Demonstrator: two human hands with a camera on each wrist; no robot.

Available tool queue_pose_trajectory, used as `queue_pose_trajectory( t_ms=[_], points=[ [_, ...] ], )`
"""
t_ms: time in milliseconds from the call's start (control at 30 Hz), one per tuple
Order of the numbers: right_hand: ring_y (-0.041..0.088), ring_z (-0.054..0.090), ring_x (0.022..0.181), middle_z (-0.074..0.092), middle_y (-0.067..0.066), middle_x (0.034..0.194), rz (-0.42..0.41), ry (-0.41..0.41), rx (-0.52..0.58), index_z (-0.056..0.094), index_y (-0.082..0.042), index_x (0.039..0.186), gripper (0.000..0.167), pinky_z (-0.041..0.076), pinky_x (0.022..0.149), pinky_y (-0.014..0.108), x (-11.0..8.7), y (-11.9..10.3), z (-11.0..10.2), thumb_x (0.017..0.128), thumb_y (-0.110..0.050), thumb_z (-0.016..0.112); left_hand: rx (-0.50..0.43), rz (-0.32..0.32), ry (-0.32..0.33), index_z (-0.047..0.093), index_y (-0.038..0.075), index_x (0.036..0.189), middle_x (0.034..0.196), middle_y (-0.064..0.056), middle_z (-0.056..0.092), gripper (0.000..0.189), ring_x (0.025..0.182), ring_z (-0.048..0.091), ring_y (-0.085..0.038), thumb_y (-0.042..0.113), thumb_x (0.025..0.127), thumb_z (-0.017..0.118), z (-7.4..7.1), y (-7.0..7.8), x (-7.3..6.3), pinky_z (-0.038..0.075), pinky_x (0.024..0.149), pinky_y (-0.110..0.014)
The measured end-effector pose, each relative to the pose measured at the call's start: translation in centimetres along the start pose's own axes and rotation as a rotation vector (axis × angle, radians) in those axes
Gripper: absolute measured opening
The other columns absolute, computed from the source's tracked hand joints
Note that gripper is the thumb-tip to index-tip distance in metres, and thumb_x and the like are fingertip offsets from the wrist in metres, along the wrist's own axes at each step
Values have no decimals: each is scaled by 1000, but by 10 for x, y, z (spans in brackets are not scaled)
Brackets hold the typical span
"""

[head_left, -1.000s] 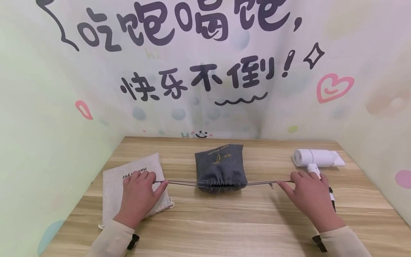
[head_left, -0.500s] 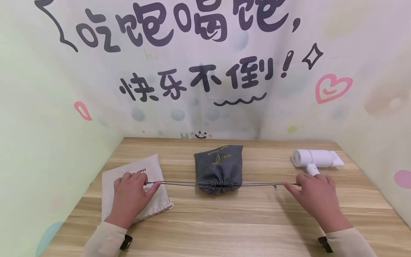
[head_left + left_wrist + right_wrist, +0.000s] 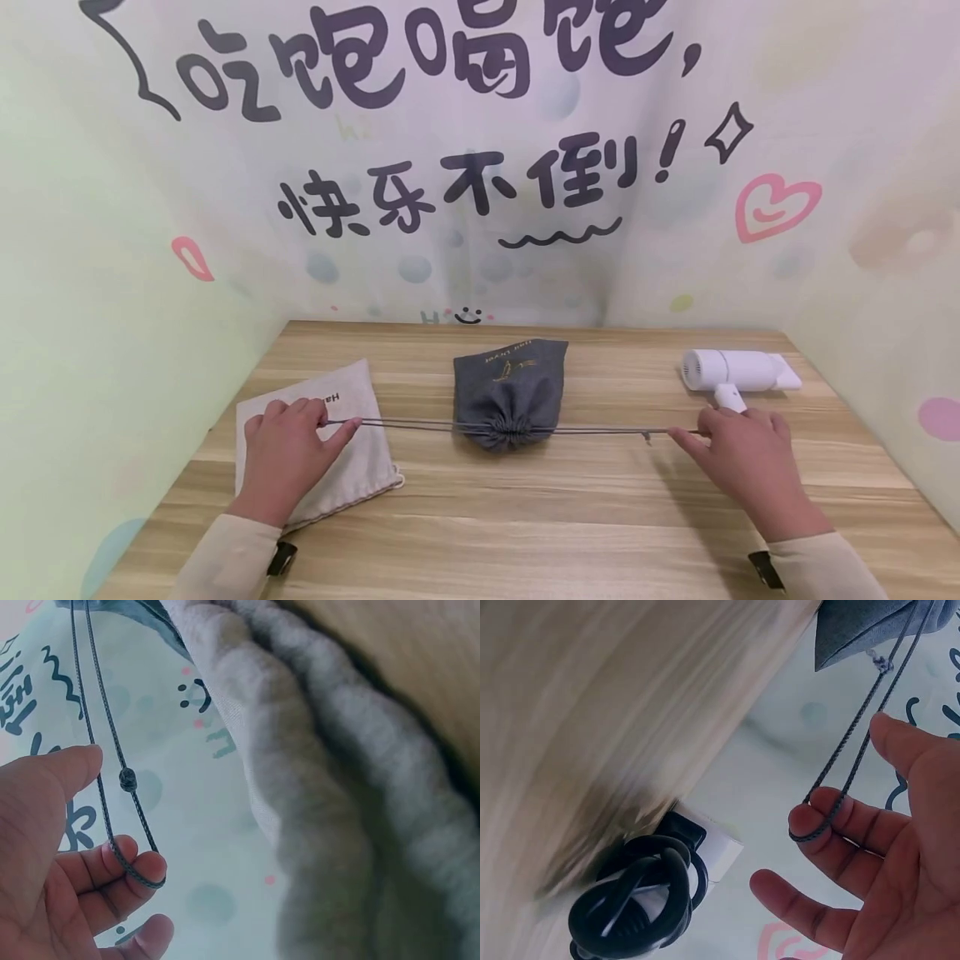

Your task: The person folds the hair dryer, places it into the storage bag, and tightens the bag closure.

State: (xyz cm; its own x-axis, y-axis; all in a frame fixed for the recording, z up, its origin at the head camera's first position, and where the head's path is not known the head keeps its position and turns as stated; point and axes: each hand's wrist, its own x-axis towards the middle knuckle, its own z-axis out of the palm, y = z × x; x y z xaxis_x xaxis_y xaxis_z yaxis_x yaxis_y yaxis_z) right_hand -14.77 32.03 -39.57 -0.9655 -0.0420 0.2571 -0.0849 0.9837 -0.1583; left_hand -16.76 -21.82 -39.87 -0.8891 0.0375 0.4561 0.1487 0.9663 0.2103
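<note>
A dark grey drawstring bag (image 3: 510, 387) with gold print lies mid-table, its mouth gathered into tight pleats facing me. Cords run out from both sides of that mouth. My left hand (image 3: 288, 454) holds the left cord loop (image 3: 146, 825); in the left wrist view it hooks round bent fingers, the thumb against one strand and a knot (image 3: 128, 779) partway along. On the other side, my right hand (image 3: 753, 462) holds the right cord loop (image 3: 845, 739) over its curled fingers, a knot (image 3: 885, 665) nearer the bag. Both cords are stretched taut.
Under my left hand lies a flat beige drawstring pouch (image 3: 363, 475) with black lettering. A white hair dryer (image 3: 738, 369) lies at the back right, its handle partly behind my right hand. Its coiled black cable (image 3: 652, 892) shows in the right wrist view. A printed curtain hangs behind the wooden table (image 3: 525, 533).
My hands have moved farther apart, the left to the left and the right to the right. The grey bag's mouth has drawn in from a wide slit to a narrow bunch.
</note>
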Motion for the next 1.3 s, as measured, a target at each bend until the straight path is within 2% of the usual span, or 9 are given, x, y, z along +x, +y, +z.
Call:
queue_pose_trajectory(
  t_ms=[233,400,600,667,767,867,967,1167,1300],
  points=[
    [33,47,70,44,-5,57,-6,34,-13,48,-20,66,48,29,79,61,0,0,1,92,-58,60,-5,-35,-57,55,11,73,67,2,54,46,80,48,-32,52,84,73,-4,-1,-1,34,78,-58],
    [30,47,67,43,-7,56,-12,13,10,50,-20,66,45,29,80,60,2,1,3,92,-56,62,-24,-48,-100,55,12,73,69,2,54,47,79,49,-32,55,85,71,-6,-1,0,35,76,-57],
    [13,45,60,52,-11,64,-111,-2,160,53,-23,70,31,38,70,42,6,-2,3,92,-37,70,-208,-67,-220,54,18,70,65,5,50,37,72,50,-20,45,88,71,-13,-1,-3,41,66,-42],
    [13,50,65,56,-11,70,-117,-23,244,56,-23,73,26,41,67,38,7,-3,1,92,-33,70,-290,-35,-203,54,19,70,65,7,50,31,69,48,-16,35,89,73,-14,1,-3,40,65,-36],
    [16,59,75,59,-9,77,-99,-45,325,60,-22,79,19,46,65,38,6,-4,-3,95,-30,68,-352,71,-91,55,20,71,70,10,52,26,70,47,-13,21,87,76,-13,6,1,40,66,-32],
    [22,64,81,64,-3,86,-105,1,329,64,-17,85,14,50,68,43,5,-4,-5,94,-27,69,-357,163,42,55,19,72,75,10,55,25,71,48,-15,13,82,77,-11,10,4,40,64,-33],
    [26,63,82,66,4,94,-138,72,281,66,-12,90,11,50,70,47,5,-3,-5,91,-22,72,-352,220,104,57,18,75,82,7,59,23,78,54,-18,9,79,78,-8,11,4,43,69,-38],
    [31,61,85,64,13,100,-190,159,198,66,-5,96,18,48,72,52,7,0,-5,87,-18,75,-335,294,113,69,5,92,105,-12,68,17,104,61,-36,9,79,79,-2,13,7,47,87,-52],
    [44,57,105,61,24,118,-200,140,194,64,3,112,37,45,84,60,7,1,-5,89,-25,74,-296,258,-16,69,1,119,132,-22,60,34,128,47,-48,15,89,72,-4,16,8,35,98,-69]
  ],
)
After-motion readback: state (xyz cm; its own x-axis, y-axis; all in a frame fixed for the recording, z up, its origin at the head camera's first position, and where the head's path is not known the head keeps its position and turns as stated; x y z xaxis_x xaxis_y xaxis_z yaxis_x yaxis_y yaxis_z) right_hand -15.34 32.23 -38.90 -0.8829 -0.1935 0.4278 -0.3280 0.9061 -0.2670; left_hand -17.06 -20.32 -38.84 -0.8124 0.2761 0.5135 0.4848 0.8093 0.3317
